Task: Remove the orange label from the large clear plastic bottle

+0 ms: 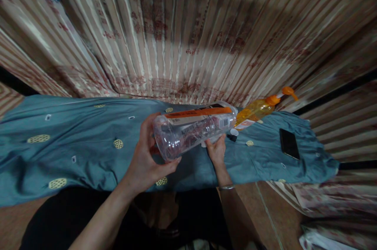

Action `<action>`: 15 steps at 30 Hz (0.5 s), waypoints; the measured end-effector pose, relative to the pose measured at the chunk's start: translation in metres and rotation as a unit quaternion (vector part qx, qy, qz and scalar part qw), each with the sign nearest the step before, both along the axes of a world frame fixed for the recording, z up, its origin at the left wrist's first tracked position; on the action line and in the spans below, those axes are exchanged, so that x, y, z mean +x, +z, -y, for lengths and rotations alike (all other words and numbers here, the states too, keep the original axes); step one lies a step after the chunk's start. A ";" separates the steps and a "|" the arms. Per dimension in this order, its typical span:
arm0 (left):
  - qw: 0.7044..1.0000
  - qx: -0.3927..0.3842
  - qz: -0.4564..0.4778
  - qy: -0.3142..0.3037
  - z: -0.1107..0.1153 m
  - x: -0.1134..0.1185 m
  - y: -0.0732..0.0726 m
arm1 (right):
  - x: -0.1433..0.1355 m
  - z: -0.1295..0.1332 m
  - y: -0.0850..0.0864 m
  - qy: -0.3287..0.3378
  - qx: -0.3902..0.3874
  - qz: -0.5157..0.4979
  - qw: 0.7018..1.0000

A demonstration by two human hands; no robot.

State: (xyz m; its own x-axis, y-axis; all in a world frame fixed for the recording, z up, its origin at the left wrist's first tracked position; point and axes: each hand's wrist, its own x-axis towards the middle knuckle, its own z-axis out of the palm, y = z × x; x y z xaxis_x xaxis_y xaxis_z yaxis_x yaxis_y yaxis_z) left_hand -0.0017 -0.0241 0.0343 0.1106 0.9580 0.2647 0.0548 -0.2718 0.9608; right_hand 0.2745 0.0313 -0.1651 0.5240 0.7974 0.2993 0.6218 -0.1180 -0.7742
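Observation:
A large clear plastic bottle (194,134) with an orange and grey label is tilted over on its side above the bed-like surface. My left hand (149,157) is wrapped round its base end, thumb below and fingers behind. Just under the bottle, my right hand (217,149) has its fingers closed on something white and thin, like a tissue or cloth (204,144); the bottle hides part of it. Close to the right hand lie a small white cap (234,132) and a small black piece (232,138).
Beyond the bottle's far end is a pump bottle of yellow liquid (255,112) with an orange pump head. A dark phone (289,144) lies at the right on the teal pineapple-print cloth (97,136). Patterned curtains (176,45) hang right behind.

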 end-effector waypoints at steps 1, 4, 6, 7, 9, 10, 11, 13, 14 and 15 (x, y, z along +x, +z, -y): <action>1.000 -0.002 0.000 0.000 0.000 0.000 0.000 | 0.000 0.000 0.001 -0.002 -0.002 -0.006 1.000; 1.000 -0.008 0.002 0.001 0.001 0.000 0.000 | -0.001 0.000 0.003 -0.007 -0.010 -0.026 1.000; 1.000 -0.006 0.004 0.002 0.001 0.000 0.000 | -0.002 0.000 0.005 -0.007 -0.010 -0.034 0.999; 1.000 -0.006 0.003 0.002 0.001 0.000 0.000 | -0.002 0.001 0.007 -0.006 -0.010 -0.040 0.999; 1.000 -0.007 -0.001 0.003 0.001 0.000 0.000 | -0.002 0.002 0.009 -0.003 -0.009 -0.046 0.999; 1.000 -0.008 -0.005 0.004 0.001 0.000 0.000 | -0.001 0.003 0.010 0.000 -0.007 -0.048 0.999; 1.000 -0.009 -0.008 0.005 0.000 0.000 0.000 | 0.000 0.005 0.011 0.006 -0.004 -0.048 0.999; 1.000 -0.006 -0.012 0.003 0.000 -0.001 0.000 | 0.001 0.008 0.012 0.022 0.001 -0.048 0.999; 1.000 -0.004 -0.012 0.001 0.000 -0.001 0.000 | 0.002 0.011 0.011 0.031 0.003 -0.050 0.998; 1.000 -0.003 -0.011 -0.001 0.000 -0.001 0.000 | 0.003 0.013 0.010 0.038 0.006 -0.053 0.998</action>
State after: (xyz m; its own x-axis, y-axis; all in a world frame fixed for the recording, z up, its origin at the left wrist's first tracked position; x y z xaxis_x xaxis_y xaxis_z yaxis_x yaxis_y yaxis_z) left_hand -0.0029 -0.0239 0.0346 0.1179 0.9595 0.2560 0.0752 -0.2656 0.9611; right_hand 0.2778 0.0184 -0.1548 0.4915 0.8328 0.2548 0.5432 -0.0645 -0.8371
